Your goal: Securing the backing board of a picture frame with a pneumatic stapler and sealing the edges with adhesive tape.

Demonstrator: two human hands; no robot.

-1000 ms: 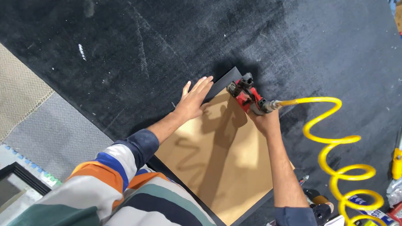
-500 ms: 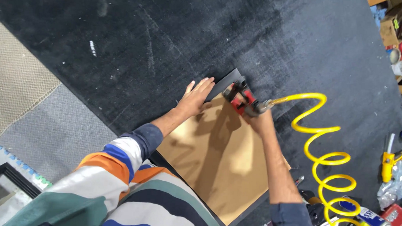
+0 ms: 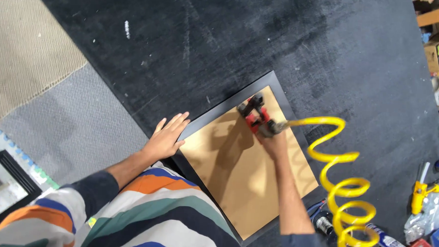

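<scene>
Nearest you, the striped sleeve leads out to your left hand [image 3: 167, 136], which lies flat with fingers [image 3: 179, 120] spread wide, gripping nothing, palm pressing the near-left corner of the black picture frame [image 3: 230, 103] where it meets the grey carpet [image 3: 76, 127]. The frame lies face down on the black floor covering [image 3: 193, 43], its brown backing board [image 3: 249, 181] filling the opening. Judgement: the board looks thin and light, stiff enough to lie flat but likely to flex or dent under a point load; the frame rails look rigid and are the better place to hold, flat-palmed at a corner or gripped along an outer edge, not on the board's middle. Your right hand [image 3: 277, 142] is wrapped closed around the red-and-black pneumatic stapler [image 3: 255, 115], nose down near the far edge of the board, just inside the rail. Judgement: the tool is compact but dense, and the yellow coiled air hose [image 3: 342, 193] trailing off to the right will tug springily on it. Farther right, a yellow tool [image 3: 420, 194] and a spray can [image 3: 389, 243] lie among blurred clutter.
</scene>
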